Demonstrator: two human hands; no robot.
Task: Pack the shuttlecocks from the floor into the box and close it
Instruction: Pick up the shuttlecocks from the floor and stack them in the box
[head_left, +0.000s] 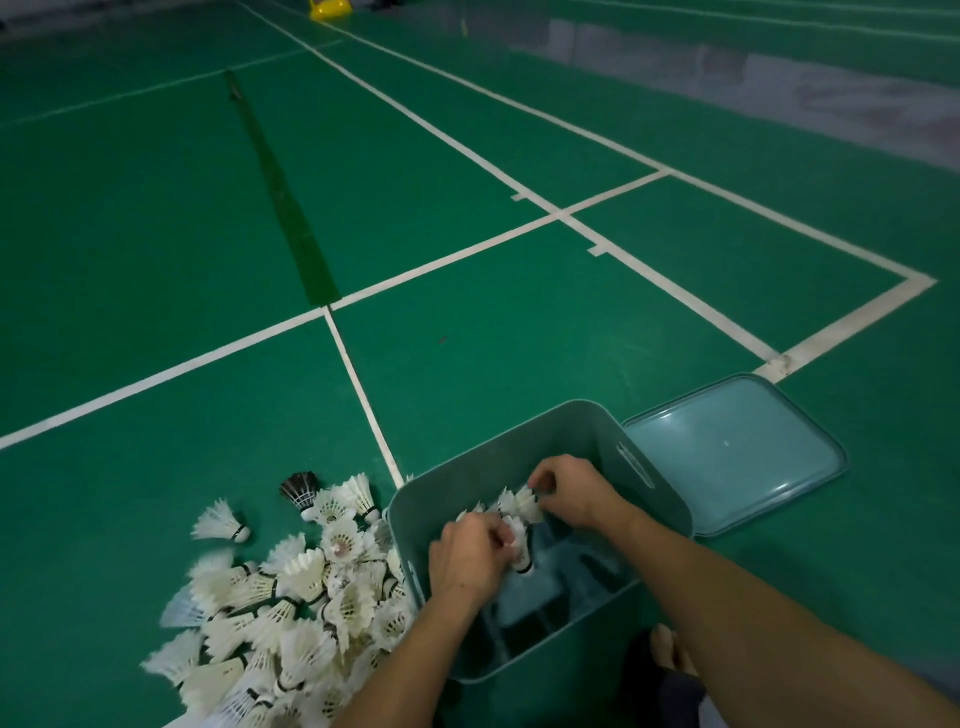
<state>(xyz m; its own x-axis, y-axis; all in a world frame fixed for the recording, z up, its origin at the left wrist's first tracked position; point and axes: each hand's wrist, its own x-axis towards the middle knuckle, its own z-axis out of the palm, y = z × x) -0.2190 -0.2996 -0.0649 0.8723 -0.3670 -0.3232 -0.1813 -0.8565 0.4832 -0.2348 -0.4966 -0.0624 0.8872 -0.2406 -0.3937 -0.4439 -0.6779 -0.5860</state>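
— Looked out over a green badminton court floor crossed by white painted lines, with a darker green strip running away up the court and a yellow object far off at the top edge.

— And nearer in?

— Found an open teal plastic box standing on the floor at lower centre, its inner walls mostly bare. Saw its flat teal plastic lid lying just beside it on the right, off the box.

— The shuttlecocks?

— Lay mostly in a heap of white feathered shuttlecocks on the floor, touching the box's left wall. Included one black-feathered shuttlecock at the heap's far edge and a single white one a little apart to the left.

— Hands?

— Both reached down inside the box. Left hand had fingers curled round a white shuttlecock, cork end pointing down. Right hand pinched a small white feathered bunch between thumb and curled fingers, close beside the left.

— Anything else?

— Caught a bare foot on the floor just under the right forearm, at the box's near corner
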